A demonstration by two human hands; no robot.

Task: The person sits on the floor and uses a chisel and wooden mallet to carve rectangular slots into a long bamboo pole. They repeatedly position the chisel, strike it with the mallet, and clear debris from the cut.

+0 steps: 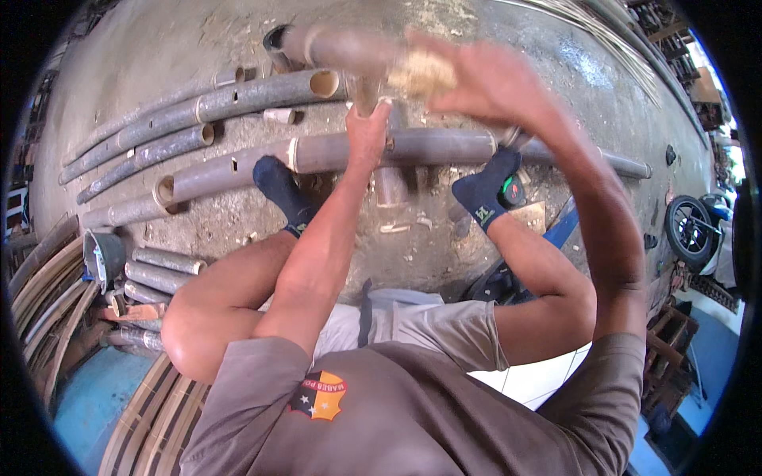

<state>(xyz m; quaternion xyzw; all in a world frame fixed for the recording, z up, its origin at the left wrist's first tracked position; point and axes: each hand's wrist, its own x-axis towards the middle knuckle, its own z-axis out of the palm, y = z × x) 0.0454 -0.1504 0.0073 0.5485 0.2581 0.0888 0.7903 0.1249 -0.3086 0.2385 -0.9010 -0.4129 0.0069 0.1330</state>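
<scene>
My left hand (368, 131) is closed around a short brown stick (366, 95), above a long brown bamboo pole (333, 152). Beyond it a thick bamboo tube (341, 49), smeared by motion, crosses the top of the stick; whether the two are joined I cannot tell. Raised at the upper right, my right hand (492, 83) is blurred, its fingers closed on a pale, rough-looking block (425, 73) close to the tube's right end. Both my feet, in dark socks, are against the long pole, which has small slots cut in it.
Several dark bamboo tubes (262, 94) lie on the concrete floor at the far left. Nearer left are a grey bucket (105, 258), short bamboo pieces (159, 278) and bundled strips (151, 420). A tape measure (512, 190) is by my right foot. A wheel (689, 230) stands far right.
</scene>
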